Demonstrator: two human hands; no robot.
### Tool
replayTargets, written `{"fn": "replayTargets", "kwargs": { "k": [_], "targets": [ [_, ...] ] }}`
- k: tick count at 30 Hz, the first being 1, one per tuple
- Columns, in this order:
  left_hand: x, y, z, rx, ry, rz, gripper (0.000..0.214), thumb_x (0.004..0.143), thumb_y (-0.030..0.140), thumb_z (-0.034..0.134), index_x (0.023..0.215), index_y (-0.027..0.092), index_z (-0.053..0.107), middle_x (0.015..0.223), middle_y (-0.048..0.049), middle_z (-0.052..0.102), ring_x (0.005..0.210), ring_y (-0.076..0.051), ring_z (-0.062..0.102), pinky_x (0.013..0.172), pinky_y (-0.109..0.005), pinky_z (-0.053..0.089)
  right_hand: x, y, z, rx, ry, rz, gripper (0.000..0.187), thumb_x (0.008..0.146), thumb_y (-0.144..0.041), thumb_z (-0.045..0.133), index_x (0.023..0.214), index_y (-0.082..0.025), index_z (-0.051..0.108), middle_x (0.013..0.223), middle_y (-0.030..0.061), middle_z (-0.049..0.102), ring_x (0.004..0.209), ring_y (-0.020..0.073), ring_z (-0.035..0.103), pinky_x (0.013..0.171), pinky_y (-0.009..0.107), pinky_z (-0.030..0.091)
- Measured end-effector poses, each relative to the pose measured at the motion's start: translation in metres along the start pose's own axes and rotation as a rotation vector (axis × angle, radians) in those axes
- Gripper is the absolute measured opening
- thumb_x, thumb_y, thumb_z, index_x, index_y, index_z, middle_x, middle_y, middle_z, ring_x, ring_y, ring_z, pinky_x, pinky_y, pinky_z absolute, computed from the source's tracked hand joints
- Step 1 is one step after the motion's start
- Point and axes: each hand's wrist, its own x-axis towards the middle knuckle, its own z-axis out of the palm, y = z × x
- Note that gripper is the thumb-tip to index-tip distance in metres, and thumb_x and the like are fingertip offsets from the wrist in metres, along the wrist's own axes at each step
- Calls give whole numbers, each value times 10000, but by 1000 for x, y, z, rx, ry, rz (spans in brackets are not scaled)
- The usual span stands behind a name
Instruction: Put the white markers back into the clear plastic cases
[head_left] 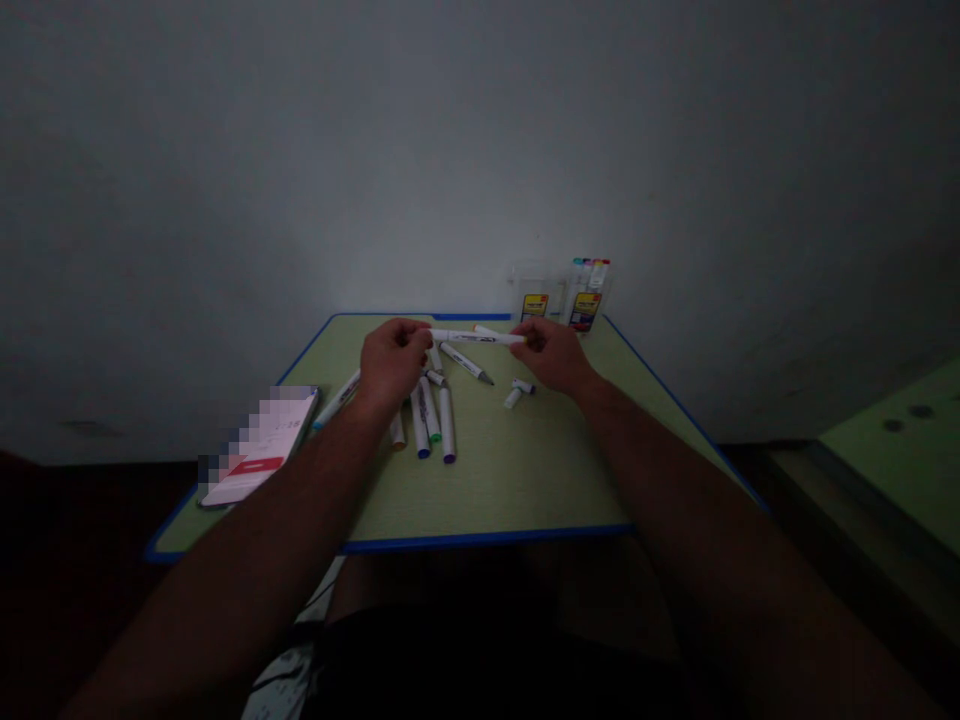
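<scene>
A white marker (480, 338) is held level above the far half of the table, one end in each hand. My left hand (392, 362) pinches its left end; the fingers of my right hand (553, 352) close round its right end and hide the tip. Below it lies an uncapped marker (466, 362) with a dark tip pointing right. Two loose caps (517, 392) rest just below my right hand. Several white markers with coloured ends, among them a purple-ended marker (448, 425) and a blue-ended marker (421, 420), lie near my left wrist.
A lit phone (262, 450) lies at the table's left side. At the back right stand two clear marker cases (585, 310), the right one holding several markers. The pale green table (510, 490) has a blue edge and stands against a grey wall (450, 150).
</scene>
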Motion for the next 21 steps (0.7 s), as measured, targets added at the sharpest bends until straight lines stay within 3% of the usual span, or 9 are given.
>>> {"fn": "replayTargets", "kwargs": {
  "k": [8, 21],
  "targets": [
    [2, -5, 1, -25, -15, 5, 188, 732, 238, 668, 901, 167, 711, 670, -15, 658, 566, -133, 600, 550, -260, 493, 0, -4, -1, -30, -8, 1, 209, 820, -321, 637, 886, -152, 742, 663, 19, 641, 597, 133, 528, 588, 277, 387],
    [0, -5, 0, -8, -38, 34, 252, 675, 138, 671, 924, 164, 703, 743, -19, 672, 590, -131, 610, 579, -274, 519, 1, -3, -3, -59, -1, -2, 169, 725, -222, 714, 886, -172, 705, 789, 23, 666, 611, 123, 509, 624, 291, 397]
  ]
}}
